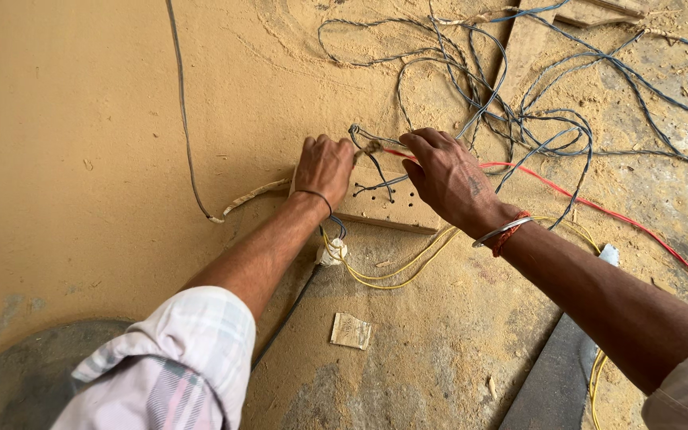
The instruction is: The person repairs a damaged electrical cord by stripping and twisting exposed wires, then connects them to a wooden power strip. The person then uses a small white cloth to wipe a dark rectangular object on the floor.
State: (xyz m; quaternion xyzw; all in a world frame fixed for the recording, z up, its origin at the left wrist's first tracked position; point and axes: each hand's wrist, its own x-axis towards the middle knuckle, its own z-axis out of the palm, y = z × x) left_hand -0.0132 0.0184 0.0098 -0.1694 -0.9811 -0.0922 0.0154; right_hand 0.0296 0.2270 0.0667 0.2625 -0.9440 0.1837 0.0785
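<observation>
The floor (81,119) was coated in fine sawdust, and everything lay directly on it. A tangle of grey-blue wires (519,103) sprawled across the upper right, with a red wire (599,209) running out of it toward the lower right and yellow wires (392,275) looping just below the board. A dark plank (555,374) lay at the lower right, and a lone grey cable (185,135) trailed down the left.

The work centred on a pale wooden board (384,205) drilled with small holes, flat on the floor between the two hands. The left hand (324,166) was closed in a fist at the board's left edge, seemingly pinning it and gripping a wire end, though what lay inside the fist was hidden. The right hand (447,179) rested over the board's right part, its fingers narrowed to a pinch on a frayed wire end (369,147) just above the board.

Judging from this, the step was best done by keeping the left hand firm so the board could not slide on the loose dust, holding the strands pinched close to the tip so they stayed together, and keeping the slack wires clear of the holes. A white plug (332,252) and a paper scrap (351,330) lay nearer the person.
</observation>
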